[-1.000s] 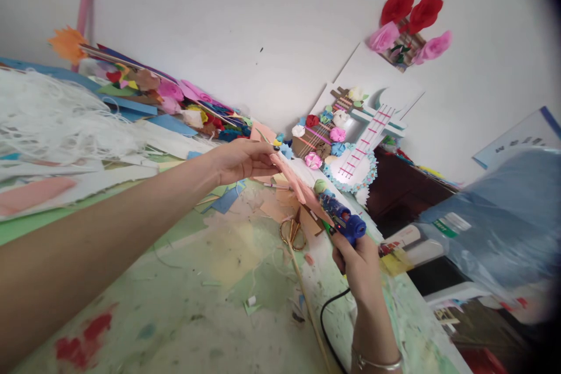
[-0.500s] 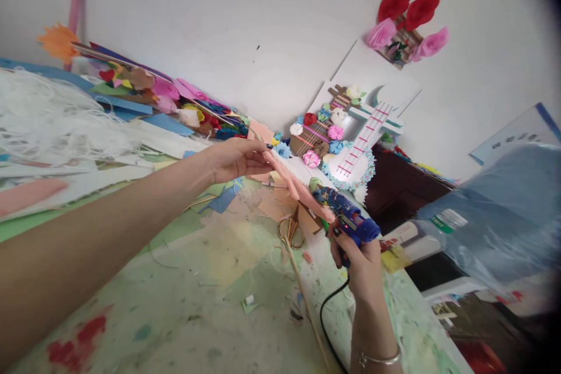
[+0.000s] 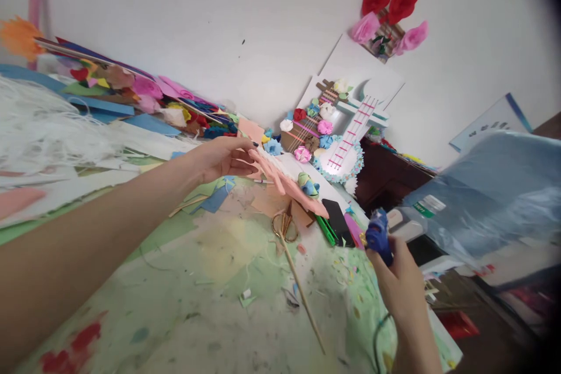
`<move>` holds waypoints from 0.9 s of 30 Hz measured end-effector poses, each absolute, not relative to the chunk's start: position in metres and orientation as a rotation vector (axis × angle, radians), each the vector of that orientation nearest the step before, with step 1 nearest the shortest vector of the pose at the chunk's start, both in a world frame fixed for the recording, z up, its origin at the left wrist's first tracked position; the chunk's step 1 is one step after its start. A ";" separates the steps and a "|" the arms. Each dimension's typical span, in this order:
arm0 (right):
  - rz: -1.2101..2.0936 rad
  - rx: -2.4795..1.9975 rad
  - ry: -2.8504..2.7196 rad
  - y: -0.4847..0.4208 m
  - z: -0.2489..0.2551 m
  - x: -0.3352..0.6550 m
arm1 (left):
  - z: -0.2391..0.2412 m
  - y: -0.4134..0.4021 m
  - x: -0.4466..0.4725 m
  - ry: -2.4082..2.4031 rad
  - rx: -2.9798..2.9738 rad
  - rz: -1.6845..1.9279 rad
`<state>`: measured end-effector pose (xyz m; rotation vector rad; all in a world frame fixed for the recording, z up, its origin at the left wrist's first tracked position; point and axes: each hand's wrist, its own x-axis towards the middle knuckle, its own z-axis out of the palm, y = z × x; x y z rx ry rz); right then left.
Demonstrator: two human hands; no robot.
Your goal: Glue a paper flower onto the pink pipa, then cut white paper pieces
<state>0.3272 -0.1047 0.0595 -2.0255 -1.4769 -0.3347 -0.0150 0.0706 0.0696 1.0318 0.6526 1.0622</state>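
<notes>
My left hand [image 3: 225,158] pinches the upper end of a pink, slanting craft piece [image 3: 291,188] with a white upper side. A blue and green paper flower [image 3: 308,185] shows at its upper right edge; I cannot tell whether it is attached. At the table's right side, my right hand [image 3: 401,274] is wrapped round a blue hot glue gun [image 3: 379,238], apart from the pink piece. A black cord hangs below that hand. Gold-handled scissors [image 3: 286,227] lie under the pink piece, with a thin wooden stick [image 3: 303,295] running from them toward me.
A black phone [image 3: 337,223] and a green cutter [image 3: 326,230] lie right of the scissors. Decorated paper guitars [image 3: 346,143] lean at the back. White string [image 3: 39,120] is heaped at left. A blue plastic bag [image 3: 491,181] bulges at right. Paper scraps litter the stained table [image 3: 175,315].
My right hand has carried the glue gun right, away from the pink piece, uncovering the phone and cutter. My left hand keeps its hold. The view has swung slightly right.
</notes>
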 end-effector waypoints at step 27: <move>0.017 -1.353 -1.920 0.006 0.069 0.256 | 0.065 0.081 -0.033 0.785 1.053 0.908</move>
